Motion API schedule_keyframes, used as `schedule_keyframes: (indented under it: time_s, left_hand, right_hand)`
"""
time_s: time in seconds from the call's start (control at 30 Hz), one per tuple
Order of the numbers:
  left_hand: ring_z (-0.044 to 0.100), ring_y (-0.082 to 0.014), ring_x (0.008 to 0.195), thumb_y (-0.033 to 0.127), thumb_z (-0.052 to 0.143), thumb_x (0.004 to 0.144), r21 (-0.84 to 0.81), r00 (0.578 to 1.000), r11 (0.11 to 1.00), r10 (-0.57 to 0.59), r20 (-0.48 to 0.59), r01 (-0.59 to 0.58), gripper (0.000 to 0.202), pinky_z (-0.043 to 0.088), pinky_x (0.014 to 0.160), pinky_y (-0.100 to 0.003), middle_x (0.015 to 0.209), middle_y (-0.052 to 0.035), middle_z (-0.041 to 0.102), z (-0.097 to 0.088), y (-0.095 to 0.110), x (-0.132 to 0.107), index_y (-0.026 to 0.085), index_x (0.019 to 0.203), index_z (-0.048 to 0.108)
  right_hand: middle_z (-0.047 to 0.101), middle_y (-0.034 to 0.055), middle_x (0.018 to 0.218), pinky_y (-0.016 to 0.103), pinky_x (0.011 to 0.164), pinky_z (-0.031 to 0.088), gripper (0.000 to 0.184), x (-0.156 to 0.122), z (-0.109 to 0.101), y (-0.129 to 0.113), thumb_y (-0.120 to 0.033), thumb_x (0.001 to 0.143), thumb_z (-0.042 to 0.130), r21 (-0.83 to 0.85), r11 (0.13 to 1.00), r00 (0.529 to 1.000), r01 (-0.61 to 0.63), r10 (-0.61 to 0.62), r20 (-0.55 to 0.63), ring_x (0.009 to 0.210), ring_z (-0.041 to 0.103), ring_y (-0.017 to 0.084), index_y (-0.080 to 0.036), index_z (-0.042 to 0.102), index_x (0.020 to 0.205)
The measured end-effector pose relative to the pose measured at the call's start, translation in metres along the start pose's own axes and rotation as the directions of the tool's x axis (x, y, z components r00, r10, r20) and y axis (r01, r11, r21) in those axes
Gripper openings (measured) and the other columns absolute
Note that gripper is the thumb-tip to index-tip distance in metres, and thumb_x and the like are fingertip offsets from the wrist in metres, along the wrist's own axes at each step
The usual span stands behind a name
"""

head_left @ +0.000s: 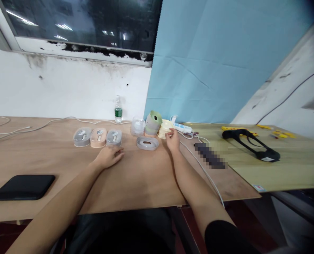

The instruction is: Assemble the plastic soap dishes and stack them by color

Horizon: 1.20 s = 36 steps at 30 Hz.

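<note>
The green label (118, 112) on the one bottle (118, 105) and the round marks (100, 132) on three boxes (98, 141) lined up on the surface (136, 183) are too small for me to read. My left hand (109, 157) is released, loosely curled near the boxes; my right hand (173, 139) touches one stack of cream pieces (163, 131), but I cannot tell whether it grasps any

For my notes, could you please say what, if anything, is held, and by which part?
The left hand holds nothing; the right hand is at the right edge of stacked cream plastic pieces, grip unclear.
</note>
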<state>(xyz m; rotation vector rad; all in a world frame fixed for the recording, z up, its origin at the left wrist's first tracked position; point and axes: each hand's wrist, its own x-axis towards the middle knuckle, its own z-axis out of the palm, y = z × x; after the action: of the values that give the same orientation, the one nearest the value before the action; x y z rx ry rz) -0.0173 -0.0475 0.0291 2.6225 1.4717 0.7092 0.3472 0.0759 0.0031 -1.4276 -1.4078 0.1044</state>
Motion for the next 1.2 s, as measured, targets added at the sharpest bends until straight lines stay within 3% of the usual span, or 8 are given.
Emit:
schedule_keyframes:
  time_s: [0.27, 0.47, 0.63, 0.73, 0.8, 0.9, 1.03, 1.2]
  left_hand:
    - [0.065, -0.0229, 0.088, 0.045, 0.043, 0.090, 0.012, 1.000, 1.000, -0.009, 0.016, 0.009, 0.040, 0.048, 0.077, -0.033, 0.094, -0.0071, 0.071, -0.002, 0.000, -0.001, 0.019, 0.112, 0.064]
    - [0.064, -0.0240, 0.089, 0.046, 0.042, 0.090, 0.008, 1.000, 1.000, -0.025, 0.012, 0.024, 0.042, 0.048, 0.078, -0.034, 0.094, -0.0077, 0.071, -0.002, -0.001, -0.001, 0.019, 0.114, 0.063]
    - [0.063, -0.0215, 0.085, 0.048, 0.045, 0.089, -0.081, 0.998, 0.996, -0.025, -0.055, 0.021, 0.057, 0.048, 0.077, -0.034, 0.106, -0.0085, 0.066, -0.001, -0.002, -0.002, 0.019, 0.137, 0.040]
    - [0.061, -0.0198, 0.083, 0.050, 0.052, 0.085, -0.172, 0.990, 0.985, -0.018, -0.142, -0.007, 0.080, 0.048, 0.076, -0.034, 0.122, -0.0125, 0.058, 0.001, -0.004, -0.003, 0.018, 0.147, 0.014]
    - [0.060, -0.0193, 0.081, 0.048, 0.053, 0.084, -0.213, 0.984, 0.976, 0.006, -0.178, -0.045, 0.087, 0.048, 0.077, -0.034, 0.120, -0.0139, 0.057, 0.001, -0.006, -0.004, 0.015, 0.148, 0.004]
    - [0.059, -0.0181, 0.075, 0.040, 0.043, 0.091, -0.252, 0.976, 0.967, -0.016, -0.218, -0.041, 0.074, 0.047, 0.076, -0.034, 0.099, -0.0096, 0.063, -0.001, -0.007, -0.005, 0.010, 0.147, 0.005]
    - [0.060, -0.0180, 0.073, 0.035, 0.038, 0.093, -0.221, 0.980, 0.974, -0.094, -0.175, 0.054, 0.055, 0.046, 0.070, -0.031, 0.085, -0.0051, 0.066, -0.002, -0.004, -0.004, 0.012, 0.142, 0.028]
    - [0.063, -0.0184, 0.073, 0.041, 0.042, 0.091, -0.081, 0.999, 0.996, -0.041, -0.011, 0.040, 0.038, 0.045, 0.068, -0.029, 0.083, -0.0042, 0.070, 0.005, 0.003, -0.004, 0.020, 0.116, 0.061]
  right_hand:
    - [0.053, -0.0025, 0.067, 0.029, 0.072, 0.040, 0.027, 0.004, -0.002, 0.003, -0.030, 0.070, 0.057, 0.073, 0.991, 0.955, -0.111, 0.127, -0.267, 0.067, 0.054, 0.018, -0.019, 0.048, 0.093]
    - [0.052, -0.0001, 0.079, 0.028, 0.071, 0.040, 0.020, 0.001, -0.009, -0.013, -0.030, 0.075, 0.054, 0.113, 0.994, 0.922, -0.011, 0.054, -0.384, 0.070, 0.052, 0.015, -0.021, 0.043, 0.088]
    - [0.050, -0.0026, 0.072, 0.026, 0.060, 0.040, 0.027, -0.028, -0.002, -0.051, -0.040, 0.081, 0.053, 0.210, 0.965, 0.981, 0.158, -0.129, -0.144, 0.059, 0.048, 0.013, -0.020, 0.044, 0.096]
    - [0.055, -0.0003, 0.072, 0.027, 0.062, 0.042, 0.029, -0.054, 0.006, -0.080, -0.045, 0.084, 0.050, 0.275, 0.931, 0.962, 0.242, -0.268, 0.060, 0.063, 0.052, 0.015, -0.020, 0.048, 0.099]
    - [0.056, 0.0008, 0.073, 0.027, 0.062, 0.042, 0.030, -0.068, 0.011, -0.097, -0.047, 0.086, 0.047, 0.311, 0.921, 0.937, 0.235, -0.300, 0.179, 0.065, 0.053, 0.016, -0.020, 0.053, 0.098]
    - [0.054, -0.0008, 0.065, 0.025, 0.054, 0.039, 0.033, -0.078, 0.018, -0.111, -0.051, 0.086, 0.047, 0.372, 0.925, 0.916, 0.083, -0.218, 0.337, 0.057, 0.049, 0.014, -0.019, 0.054, 0.088]
    - [0.050, -0.0033, 0.054, 0.022, 0.047, 0.031, 0.038, -0.076, 0.022, -0.112, -0.054, 0.077, 0.060, 0.316, 0.949, 0.781, -0.022, -0.181, 0.597, 0.049, 0.043, 0.010, -0.019, 0.051, 0.067]
    - [0.053, -0.0033, 0.051, 0.021, 0.047, 0.032, 0.039, -0.076, 0.021, -0.111, -0.054, 0.078, 0.057, 0.254, 0.967, 0.587, -0.024, -0.192, 0.786, 0.048, 0.046, 0.010, -0.017, 0.057, 0.068]
